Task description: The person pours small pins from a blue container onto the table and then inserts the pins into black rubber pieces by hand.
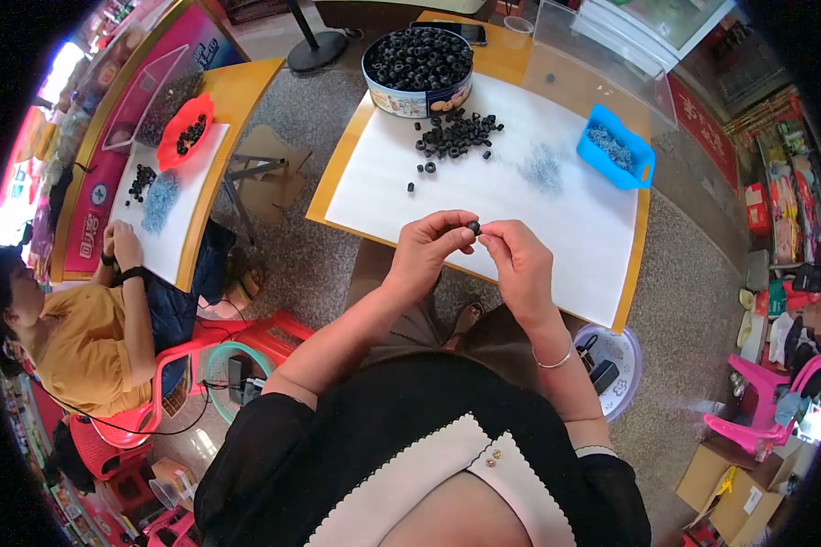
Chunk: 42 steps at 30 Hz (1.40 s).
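Over the near edge of the white sheet [365, 196], my two hands meet in front of me. My left hand [429, 244] pinches a small black plastic piece [473, 228] between thumb and fingertips. The thumb and forefinger of my right hand [518, 264] are pressed together right beside that piece; what they hold, if anything, is too small to make out. Beyond my hands lies a loose pile of similar black pieces [456, 137], with a few strays nearer me. Right of it, small thin bluish-grey parts [542, 170] are scattered on the sheet.
A round tin [420, 102] heaped with black pieces stands at the far edge. A blue plastic basket [643, 173] of bluish-grey parts sits right, near a clear plastic box [602, 64]. At left, a co-worker [91, 337] sits at another table. A tub [631, 387] stands below right.
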Motion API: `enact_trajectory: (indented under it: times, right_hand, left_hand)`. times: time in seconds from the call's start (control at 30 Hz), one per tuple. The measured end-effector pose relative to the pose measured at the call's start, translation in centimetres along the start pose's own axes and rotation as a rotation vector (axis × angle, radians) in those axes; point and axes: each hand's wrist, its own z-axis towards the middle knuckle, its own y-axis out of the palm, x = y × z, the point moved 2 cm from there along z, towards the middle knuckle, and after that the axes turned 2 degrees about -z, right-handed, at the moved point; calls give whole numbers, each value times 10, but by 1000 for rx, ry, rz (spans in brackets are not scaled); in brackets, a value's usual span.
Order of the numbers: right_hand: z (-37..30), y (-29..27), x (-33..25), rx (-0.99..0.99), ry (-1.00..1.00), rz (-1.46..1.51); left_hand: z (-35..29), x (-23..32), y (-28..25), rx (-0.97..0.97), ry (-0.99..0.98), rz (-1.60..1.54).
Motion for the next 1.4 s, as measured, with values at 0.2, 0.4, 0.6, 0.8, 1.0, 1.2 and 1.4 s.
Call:
enact_trajectory:
  times: [0.2,0.4,0.6,0.8,1.0,1.2,1.4]
  right_hand:
    - [-5,1,2,-20,-68,-52]
    - [-16,1,8,41,-1,-35]
    - [-18,-5,13,16,80,100]
    - [-21,-13,16,-69,42,126]
    - [-20,-20,13,-198,-42,48]
    - [-20,-24,14,-243,-154,7]
    - [-20,-26,7,-230,-37,40]
  left_hand:
    - [0,3,-3,-52,120,235]
    - [-4,13,11,-60,348,572]
    - [-2,5,11,-96,232,323]
    - [1,9,10,-269,11,322]
    - [6,15,9,-356,-79,79]
    - [7,21,12,-453,-132,116]
    - [6,17,11,-441,-146,112]
